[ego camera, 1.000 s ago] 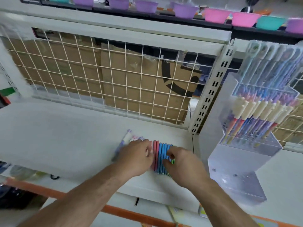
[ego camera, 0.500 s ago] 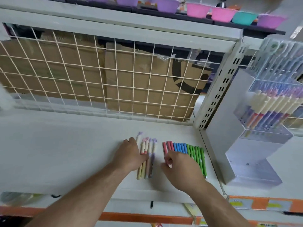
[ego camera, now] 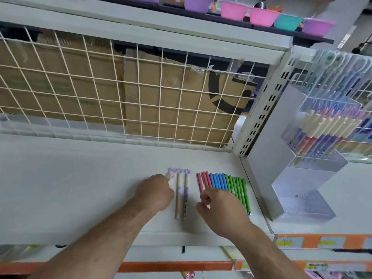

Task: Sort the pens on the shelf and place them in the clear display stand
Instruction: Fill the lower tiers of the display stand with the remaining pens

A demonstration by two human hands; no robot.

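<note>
Cardboard boxes (ego camera: pixel 66 93) fill the space behind a white wire grid (ego camera: pixel 112 109) that backs the white shelf (ego camera: pixel 70 188). On the shelf, right of its middle, the left grip (ego camera: pixel 155 193) lies knuckles-up over the leftmost of the pastel pens (ego camera: pixel 186 195), whose frilled purple tops poke out past the fingers. The fingers curl down onto them, but I cannot tell whether they clasp a pen or only press on it. Two more pastel pens lie bare just beside that hand, side by side, tops toward the grid. A narrow strip of shelf separates them from a tidy row lying the same way: red pens (ego camera: pixel 201 181), then blue pens (ego camera: pixel 218 181), then green pens (ego camera: pixel 239 190), each touching its neighbour. The right grip (ego camera: pixel 219 208) covers the near ends of the red and blue ones, thumb and forefinger pinching the near end of a red pen. Right of the slotted upright post (ego camera: pixel 261 113), on the next shelf section, stands the clear display stand (ego camera: pixel 302 178), its upper tiers holding slanted pens. Pink, teal and purple bowls (ego camera: pixel 261 16) line a higher shelf.
</note>
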